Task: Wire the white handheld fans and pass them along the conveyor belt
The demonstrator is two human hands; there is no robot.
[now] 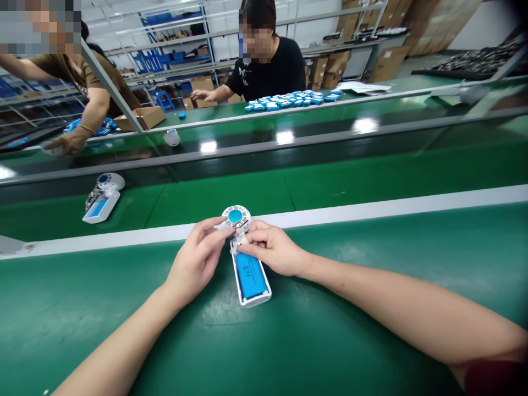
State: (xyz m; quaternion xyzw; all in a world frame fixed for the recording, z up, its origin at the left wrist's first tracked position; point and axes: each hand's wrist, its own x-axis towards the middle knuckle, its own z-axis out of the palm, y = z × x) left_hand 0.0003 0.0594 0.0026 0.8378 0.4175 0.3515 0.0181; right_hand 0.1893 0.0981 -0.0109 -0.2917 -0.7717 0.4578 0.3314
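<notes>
While a co-worker in a brown top (94, 71) reaches across at the upper left of the frame, a second white device (101, 206) lies open on the green strip (198, 192) at the left, beyond the pale rail (350, 213). Nearer the centre, the person's left hand (196, 261) is partly open, its fingers bent, with fingertips at the left edge of the round head and the neck; whether they grip or merely steady it, one cannot tell.

Beside those fingertips, at the centre of the frame, is the open white device (266, 286), over the green counter (74, 297). Its long axis runs mostly up and down the picture, leaning slightly: the round head (235, 215) points away from the person, up and a little left, and the squared end points back, down and a little right. The blue battery (251, 275) faces up.

The right hand (280, 250) has thumb and forefinger closed at the device's neck; the small part between them is too fine to make out. Work at this neck seems best done with a light pinch, the casing braced by the left fingers and the thin parts neither pulled nor creased. Blue packs (292, 100) lie farther back, at the upper right of centre.
</notes>
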